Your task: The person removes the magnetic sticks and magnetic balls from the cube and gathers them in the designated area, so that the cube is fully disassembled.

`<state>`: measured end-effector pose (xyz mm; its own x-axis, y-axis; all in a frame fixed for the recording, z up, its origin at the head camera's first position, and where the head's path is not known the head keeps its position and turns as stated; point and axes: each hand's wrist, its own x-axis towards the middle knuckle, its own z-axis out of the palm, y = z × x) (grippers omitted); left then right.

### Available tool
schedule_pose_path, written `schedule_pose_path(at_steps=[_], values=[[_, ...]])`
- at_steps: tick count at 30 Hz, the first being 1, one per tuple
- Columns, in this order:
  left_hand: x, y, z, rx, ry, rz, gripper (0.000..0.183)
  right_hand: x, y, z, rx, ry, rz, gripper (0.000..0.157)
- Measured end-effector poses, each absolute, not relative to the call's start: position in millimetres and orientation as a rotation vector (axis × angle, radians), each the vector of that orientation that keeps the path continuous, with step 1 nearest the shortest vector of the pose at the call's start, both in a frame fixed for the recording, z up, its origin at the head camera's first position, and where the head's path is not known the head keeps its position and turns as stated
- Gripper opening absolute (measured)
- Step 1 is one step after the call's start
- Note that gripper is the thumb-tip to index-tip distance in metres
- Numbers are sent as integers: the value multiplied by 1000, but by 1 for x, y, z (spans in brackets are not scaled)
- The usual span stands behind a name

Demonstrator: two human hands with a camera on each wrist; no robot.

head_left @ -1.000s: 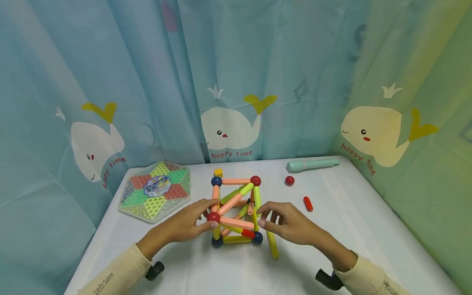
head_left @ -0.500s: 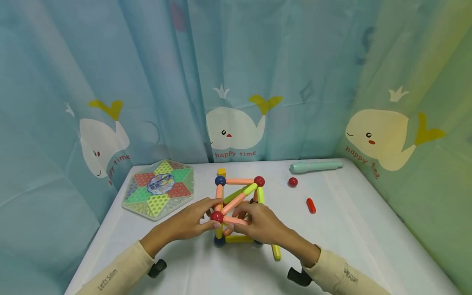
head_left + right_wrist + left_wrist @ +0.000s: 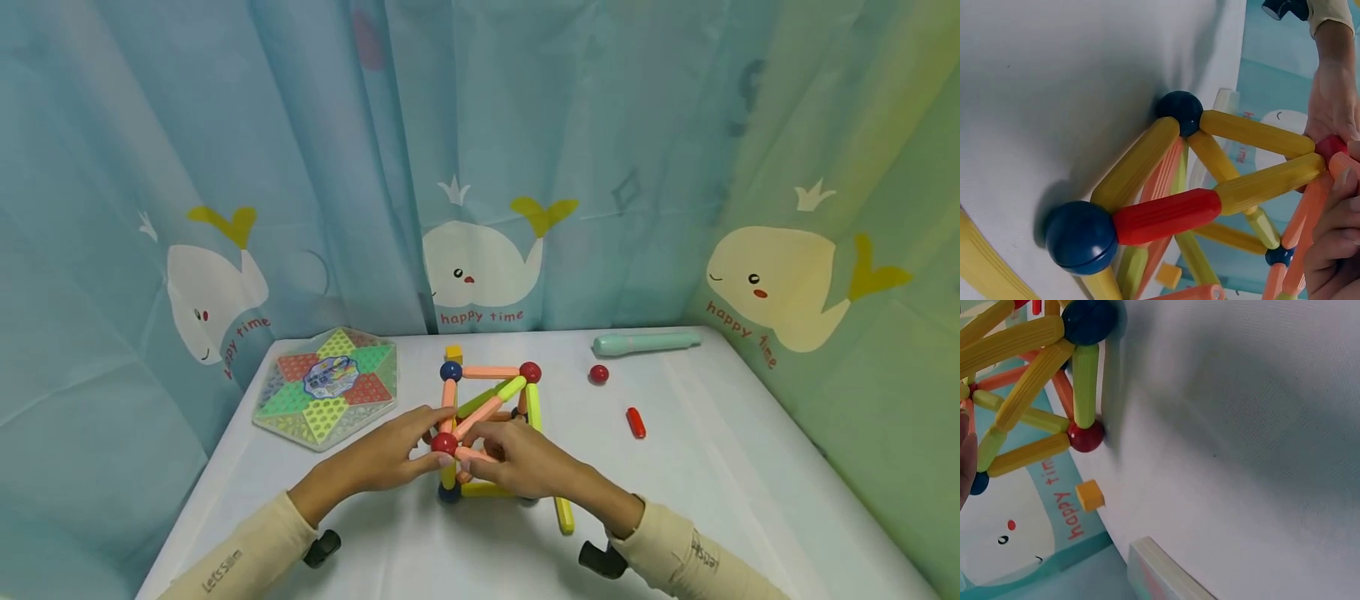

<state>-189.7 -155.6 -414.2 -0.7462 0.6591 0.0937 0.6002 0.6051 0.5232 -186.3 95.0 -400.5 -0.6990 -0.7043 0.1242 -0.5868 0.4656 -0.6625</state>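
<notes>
A boxy frame of magnetic rods (image 3: 491,372) and balls stands on the white table. My left hand (image 3: 390,454) holds its upper near-left corner, with thumb and fingers about a red ball (image 3: 444,443). From the right, my right hand (image 3: 521,458) pinches an orange rod (image 3: 467,452) close to that ball. Much of the rod is hidden by the fingers. In the right wrist view, a red rod (image 3: 1166,215) and a yellow rod (image 3: 1272,182) slope from a low blue ball (image 3: 1082,237) up to the held corner. The left wrist view shows only fingertips (image 3: 967,459) at its edge.
A yellow rod (image 3: 564,515) lies right of the frame. Farther right are a short red rod (image 3: 636,422), a loose red ball (image 3: 598,374) and a teal pen-shaped object (image 3: 647,343). Behind the frame sits a yellow cube (image 3: 453,353); a star-patterned game board (image 3: 330,387) lies left.
My right hand has moved left from beside the frame and taken hold of the orange rod near the red ball. My left hand keeps its hold on the corner.
</notes>
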Motion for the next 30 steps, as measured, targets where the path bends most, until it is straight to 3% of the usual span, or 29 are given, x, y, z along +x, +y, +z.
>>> schedule_pose_path(at_steps=[30], values=[[-184,-149,-417,1104,2785,741,69,-179,133,-400,-1162,2268,-1208,22]])
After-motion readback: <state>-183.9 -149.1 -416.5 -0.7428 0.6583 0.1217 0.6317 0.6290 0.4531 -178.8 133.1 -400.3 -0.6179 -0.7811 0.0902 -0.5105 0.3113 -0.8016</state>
